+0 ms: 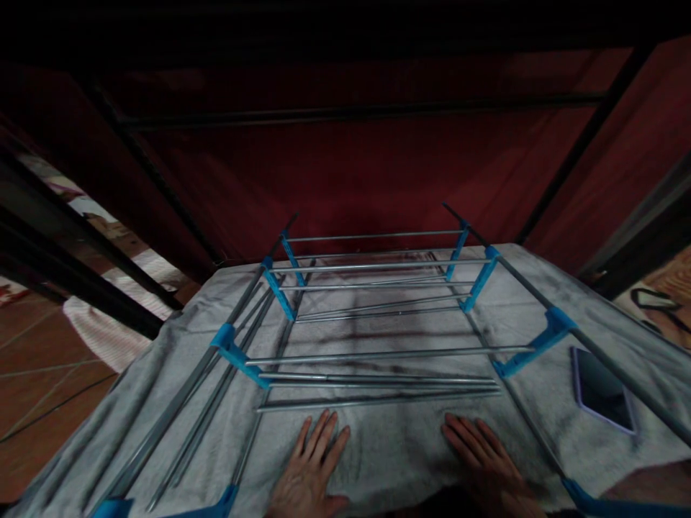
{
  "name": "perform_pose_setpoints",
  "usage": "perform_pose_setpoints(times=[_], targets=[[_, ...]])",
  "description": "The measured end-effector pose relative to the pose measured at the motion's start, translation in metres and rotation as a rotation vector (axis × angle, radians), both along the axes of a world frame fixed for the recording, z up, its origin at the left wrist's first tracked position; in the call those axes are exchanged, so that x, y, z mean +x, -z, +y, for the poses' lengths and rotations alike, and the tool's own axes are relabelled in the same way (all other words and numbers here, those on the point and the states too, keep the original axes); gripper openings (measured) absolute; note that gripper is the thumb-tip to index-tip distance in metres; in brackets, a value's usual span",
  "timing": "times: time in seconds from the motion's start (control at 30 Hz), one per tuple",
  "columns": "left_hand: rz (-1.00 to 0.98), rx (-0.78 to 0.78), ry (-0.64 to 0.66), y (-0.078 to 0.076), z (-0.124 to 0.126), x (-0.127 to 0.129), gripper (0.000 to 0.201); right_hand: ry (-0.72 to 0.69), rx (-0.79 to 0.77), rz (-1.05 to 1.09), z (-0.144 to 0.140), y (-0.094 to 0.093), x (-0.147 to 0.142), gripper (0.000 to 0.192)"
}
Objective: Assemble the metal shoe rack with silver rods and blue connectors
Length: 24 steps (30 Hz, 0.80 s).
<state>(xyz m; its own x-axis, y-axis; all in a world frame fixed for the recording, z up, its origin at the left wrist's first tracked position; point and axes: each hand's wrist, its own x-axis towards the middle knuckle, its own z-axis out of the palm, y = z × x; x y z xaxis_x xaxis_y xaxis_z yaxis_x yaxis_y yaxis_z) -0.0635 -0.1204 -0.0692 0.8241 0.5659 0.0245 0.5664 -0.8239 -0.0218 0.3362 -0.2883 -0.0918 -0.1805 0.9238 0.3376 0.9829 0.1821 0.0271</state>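
I see the left hand (307, 471) lying flat, fingers spread wide on the grey cloth (389, 446); the right hand (489, 464) likewise, empty. Just beyond both, loose metal rods (378, 392) lie inside the drying rack frame (378, 288). A phone (602, 392) rests far right.

Two bare hands are seen, left grip (307, 475) and right grip (489, 467); no sleeves, rings or gloves are worn.

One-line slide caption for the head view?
Both hands, left and right, flat on grey cloth beneath a blue-jointed metal rack; phone at right.
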Motion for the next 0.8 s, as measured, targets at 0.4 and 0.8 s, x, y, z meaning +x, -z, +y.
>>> perform_pose_setpoints(times=[0.4,0.8], targets=[[0.107,-0.118,-0.099,-0.010,-0.002,0.013,0.091,0.013,0.013,-0.041,0.001,0.002,-0.002,0.086],[0.094,-0.083,-0.127,-0.020,-0.011,0.022,0.096,0.047,0.028,0.007,0.002,0.007,-0.002,0.096]])
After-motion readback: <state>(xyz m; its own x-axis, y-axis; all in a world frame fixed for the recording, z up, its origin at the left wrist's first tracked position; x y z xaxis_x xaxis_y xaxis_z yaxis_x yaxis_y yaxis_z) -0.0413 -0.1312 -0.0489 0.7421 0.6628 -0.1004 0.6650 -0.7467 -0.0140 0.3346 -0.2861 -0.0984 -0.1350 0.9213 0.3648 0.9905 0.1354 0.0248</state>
